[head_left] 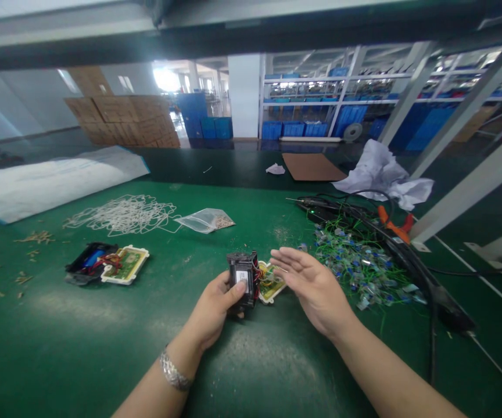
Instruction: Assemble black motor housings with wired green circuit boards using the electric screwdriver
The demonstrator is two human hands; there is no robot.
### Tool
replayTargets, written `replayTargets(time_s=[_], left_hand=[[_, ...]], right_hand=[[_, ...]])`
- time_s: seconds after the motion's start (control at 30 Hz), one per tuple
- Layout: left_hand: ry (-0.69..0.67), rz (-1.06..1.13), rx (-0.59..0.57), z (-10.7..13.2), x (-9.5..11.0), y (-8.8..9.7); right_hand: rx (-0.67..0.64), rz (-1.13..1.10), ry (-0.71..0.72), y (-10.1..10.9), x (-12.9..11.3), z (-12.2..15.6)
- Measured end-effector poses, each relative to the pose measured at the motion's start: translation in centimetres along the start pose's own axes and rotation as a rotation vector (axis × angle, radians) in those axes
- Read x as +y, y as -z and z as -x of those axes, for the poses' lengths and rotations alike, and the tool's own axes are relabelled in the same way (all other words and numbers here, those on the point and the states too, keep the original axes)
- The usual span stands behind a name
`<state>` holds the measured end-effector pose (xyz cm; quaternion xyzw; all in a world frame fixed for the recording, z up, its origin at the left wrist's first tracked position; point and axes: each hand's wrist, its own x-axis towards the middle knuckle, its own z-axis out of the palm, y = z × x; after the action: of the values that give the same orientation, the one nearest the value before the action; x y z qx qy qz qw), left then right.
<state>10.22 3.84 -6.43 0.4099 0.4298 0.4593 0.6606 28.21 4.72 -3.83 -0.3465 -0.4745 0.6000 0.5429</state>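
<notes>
My left hand (216,310) grips a small black box-shaped device (243,277) with a white label, holding it upright just above the green table (103,342). Red and yellow wires run from the device to a green circuit board in a white frame (272,285) lying right behind it. My right hand (309,284) hovers beside the board with fingers stretched out and apart, holding nothing. A metal bracelet (173,371) is on my left wrist.
A second black housing with a framed circuit board (109,264) lies to the left. A heap of green-wired small parts (359,264) and black cables (408,261) sit to the right. White wire loops (124,213), a plastic bag (205,220), cardboard (312,166) and crumpled paper (382,174) lie farther back.
</notes>
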Motion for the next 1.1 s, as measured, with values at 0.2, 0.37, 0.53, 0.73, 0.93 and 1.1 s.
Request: replayTargets(time_s=[0.2, 0.37, 0.53, 0.73, 0.93, 1.1], left_hand=[[-0.025, -0.003, -0.047, 0.2, 0.0, -0.3], [-0.057, -0.025, -0.136, 0.4, 0.0, -0.5], [-0.055, -0.025, -0.158, 0.4, -0.1, -0.4], [-0.039, -0.037, -0.183, 0.3, -0.1, 0.3], [-0.168, -0.070, -0.177, 0.0, 0.0, 0.9], [-0.224, -0.049, -0.185, 0.0, -0.3, 1.0]], right_hand=[[0.010, 0.813, 0.328, -0.3, 1.7, 0.1], [0.044, 0.844, 0.285, -0.4, 1.3, 0.1], [-0.012, 0.069, -0.063, 0.0, -0.5, -0.4], [0.107, -0.435, -0.170, 1.7, -2.0, -1.4], [0.209, -0.266, -0.294, 2.3, -1.0, -1.7], [0.164, -0.121, -0.375, 1.6, 1.0, -1.5]])
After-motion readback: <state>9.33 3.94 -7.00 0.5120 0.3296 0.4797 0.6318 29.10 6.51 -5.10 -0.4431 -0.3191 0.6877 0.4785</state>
